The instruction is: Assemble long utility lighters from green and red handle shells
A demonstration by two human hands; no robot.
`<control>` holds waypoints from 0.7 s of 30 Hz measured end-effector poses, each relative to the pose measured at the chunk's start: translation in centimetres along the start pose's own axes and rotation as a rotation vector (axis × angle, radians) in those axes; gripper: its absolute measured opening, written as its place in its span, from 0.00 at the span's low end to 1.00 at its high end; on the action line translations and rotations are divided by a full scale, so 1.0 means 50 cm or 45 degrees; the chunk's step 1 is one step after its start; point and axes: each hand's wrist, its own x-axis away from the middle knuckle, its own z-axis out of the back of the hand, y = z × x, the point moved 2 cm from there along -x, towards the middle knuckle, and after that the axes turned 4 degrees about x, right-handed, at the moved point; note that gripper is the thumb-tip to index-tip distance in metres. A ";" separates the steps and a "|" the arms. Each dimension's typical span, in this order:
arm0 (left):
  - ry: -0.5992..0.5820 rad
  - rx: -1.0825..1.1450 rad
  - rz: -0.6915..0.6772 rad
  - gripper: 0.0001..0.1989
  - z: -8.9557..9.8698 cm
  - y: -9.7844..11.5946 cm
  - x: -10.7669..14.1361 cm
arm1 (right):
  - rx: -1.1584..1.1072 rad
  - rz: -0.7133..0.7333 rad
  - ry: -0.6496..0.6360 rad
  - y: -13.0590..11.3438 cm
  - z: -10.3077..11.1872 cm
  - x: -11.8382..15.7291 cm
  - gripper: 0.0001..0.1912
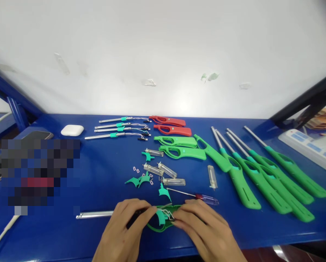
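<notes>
Low in the view, my left hand [130, 223] is closed on an unfinished long-neck lighter [163, 227], whose green handle shell lies open. Its silver tube [94, 214] sticks out to the left of that hand. A teal trigger [160, 217] and thin white wires show inside the shell. My right hand [201, 225] is closed at the shell's other end, fingertips at a small black part with the wires; its grip is partly hidden. Just beyond the hands lie a loose teal trigger [164, 191] and a screwdriver [206, 198] with a clear purple handle.
Finished green lighters [247, 182] lie on the right. Farther back are red shells [173, 130], green shells [184, 152] and wired metal tubes [108, 136]. Clear fuel tanks [174, 182] lie mid-table. A white case [72, 130], a phone [43, 136] and a power strip [307, 145] sit outward.
</notes>
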 end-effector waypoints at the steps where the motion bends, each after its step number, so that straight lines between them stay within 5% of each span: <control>1: 0.003 0.008 0.005 0.23 0.000 -0.001 0.001 | 0.000 -0.002 0.000 0.000 0.000 -0.001 0.13; 13: 0.000 0.038 -0.003 0.26 -0.002 0.001 -0.001 | 0.061 0.014 0.125 -0.009 0.004 -0.014 0.12; 21: 0.064 0.073 -0.049 0.17 -0.001 0.022 -0.012 | 0.002 0.009 0.032 -0.010 0.010 -0.013 0.15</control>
